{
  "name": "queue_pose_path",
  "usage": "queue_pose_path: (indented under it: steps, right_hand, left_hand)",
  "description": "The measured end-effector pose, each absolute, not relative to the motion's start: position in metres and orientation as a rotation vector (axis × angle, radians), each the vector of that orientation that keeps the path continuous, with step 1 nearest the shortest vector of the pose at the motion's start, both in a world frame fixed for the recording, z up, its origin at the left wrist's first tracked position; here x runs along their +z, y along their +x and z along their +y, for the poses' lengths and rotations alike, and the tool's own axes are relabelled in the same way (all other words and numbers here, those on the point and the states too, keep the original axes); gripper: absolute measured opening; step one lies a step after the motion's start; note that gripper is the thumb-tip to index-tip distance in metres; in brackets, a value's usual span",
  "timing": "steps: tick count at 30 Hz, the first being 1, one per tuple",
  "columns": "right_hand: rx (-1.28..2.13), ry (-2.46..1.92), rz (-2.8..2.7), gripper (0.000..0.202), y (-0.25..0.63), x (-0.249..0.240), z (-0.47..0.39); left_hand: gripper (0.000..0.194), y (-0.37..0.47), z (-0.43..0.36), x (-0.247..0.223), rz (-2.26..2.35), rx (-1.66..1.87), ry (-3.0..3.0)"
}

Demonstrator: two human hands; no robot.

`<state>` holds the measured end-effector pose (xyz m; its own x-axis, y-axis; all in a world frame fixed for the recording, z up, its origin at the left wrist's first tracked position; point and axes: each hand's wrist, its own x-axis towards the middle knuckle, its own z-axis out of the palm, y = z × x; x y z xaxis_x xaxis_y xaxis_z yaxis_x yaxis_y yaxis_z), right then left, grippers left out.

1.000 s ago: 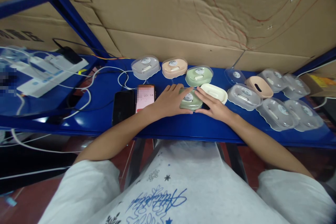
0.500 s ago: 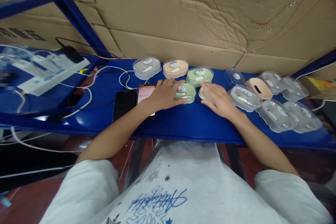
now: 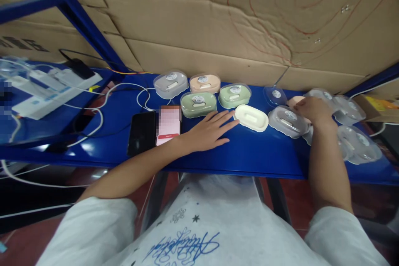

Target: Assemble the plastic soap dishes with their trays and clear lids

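My left hand (image 3: 213, 131) lies with fingers spread on the blue table, its fingertips by the end of a cream oval soap dish (image 3: 252, 118). To the right, my right hand (image 3: 316, 112) is curled down over a peach oval tray (image 3: 295, 100), fingers closed at it and hiding most of it. A grey soap box (image 3: 288, 121) with a clear lid sits just left of that hand. Two green soap boxes stand behind my left hand, one at the left (image 3: 198, 104) and one further back (image 3: 234, 95). A loose clear lid (image 3: 274, 96) with a round sticker lies behind the grey box.
A grey box (image 3: 171, 84) and a peach box (image 3: 205, 83) stand along the back. Several clear-lidded grey boxes (image 3: 358, 144) cluster at the right. Two phones, one black (image 3: 141, 133), one lit (image 3: 168, 124), lie left, near white cables and a power strip (image 3: 56, 95).
My right hand has left the cream dish and moved right to the peach tray. My left hand has come off the green box and slid towards me and right.
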<state>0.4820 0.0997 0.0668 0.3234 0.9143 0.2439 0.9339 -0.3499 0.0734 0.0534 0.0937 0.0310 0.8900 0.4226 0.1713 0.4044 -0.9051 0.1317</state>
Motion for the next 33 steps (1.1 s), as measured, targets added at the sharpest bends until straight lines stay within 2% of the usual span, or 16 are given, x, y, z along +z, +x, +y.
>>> queue_pose_path:
  steps: [5, 7, 11, 13, 15, 17, 21, 23, 26, 33]
  right_hand:
    - [-0.412, -2.527, -1.561, 0.038, 0.462, 0.073, 0.093]
    - [-0.467, -2.331, -1.634, 0.041, 0.443, 0.078, 0.087]
    - [-0.504, -1.859, -1.95, 0.037, 0.385, 0.081, 0.062]
    - [-0.461, -1.683, -2.147, 0.035, 0.352, 0.077, 0.046]
    - [-0.374, -1.494, -2.327, 0.034, 0.324, 0.069, 0.032]
    - [-0.278, -1.341, -2.437, 0.034, 0.303, 0.06, 0.025]
    - [-0.159, -1.202, -2.512, 0.031, 0.288, 0.045, 0.029]
    - [-0.127, -1.178, -2.536, 0.031, 0.288, 0.042, 0.032]
    - [-0.152, -1.193, -2.582, 0.043, 0.29, 0.039, 0.031]
    - [-0.117, -1.211, -2.602, 0.041, 0.286, 0.025, 0.028]
  left_hand:
    - [0.074, 0.068, 0.097, 0.016, 0.518, 0.256, 2.914]
    - [0.065, 0.069, 0.099, 0.015, 0.545, 0.273, 2.926]
    - [0.033, 0.06, 0.1, 0.024, 0.605, 0.274, 3.001]
    - [0.026, 0.054, 0.099, 0.03, 0.584, 0.272, 3.033]
    - [0.03, 0.05, 0.099, 0.035, 0.599, 0.324, 3.057]
    - [0.043, 0.046, 0.099, 0.04, 0.645, 0.389, 3.074]
    - [0.054, 0.043, 0.103, 0.042, 0.676, 0.427, 3.099]
    - [0.053, 0.041, 0.105, 0.04, 0.675, 0.409, 3.091]
    - [0.05, 0.04, 0.107, 0.037, 0.67, 0.359, 3.084]
    - [0.027, 0.042, 0.11, 0.034, 0.625, 0.362, 3.126]
